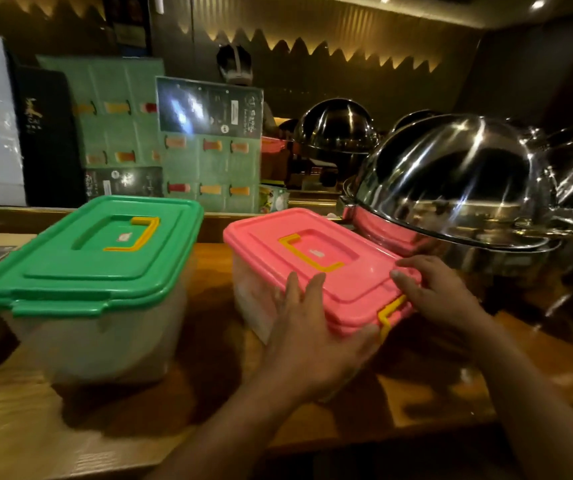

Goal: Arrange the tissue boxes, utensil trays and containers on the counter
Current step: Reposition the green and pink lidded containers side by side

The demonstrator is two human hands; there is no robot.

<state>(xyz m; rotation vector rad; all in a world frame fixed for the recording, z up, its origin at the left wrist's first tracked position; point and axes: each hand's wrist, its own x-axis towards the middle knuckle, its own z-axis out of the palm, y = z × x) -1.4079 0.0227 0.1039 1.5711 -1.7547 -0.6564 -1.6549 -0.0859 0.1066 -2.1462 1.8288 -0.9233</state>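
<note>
Two clear plastic containers stand on the wooden counter (209, 341). The pink-lidded container (316, 258), with a yellow handle and clips, sits at centre right, turned at an angle. My left hand (313, 327) presses against its near left corner, fingers reaching up onto the lid. On its near right corner my right hand (434, 292) rests, fingers on the lid edge beside a yellow clip. Both hands grip this container. The green-lidded container (87, 258) stands to the left, apart from the pink one and untouched.
Shiny steel chafing-dish domes (451, 181) crowd the right, the nearest touching or nearly touching the pink container's far corner. Upright green drink menus (209, 150) and a dark board (46, 133) stand behind the counter's raised back ledge. The counter's front edge runs below my forearms.
</note>
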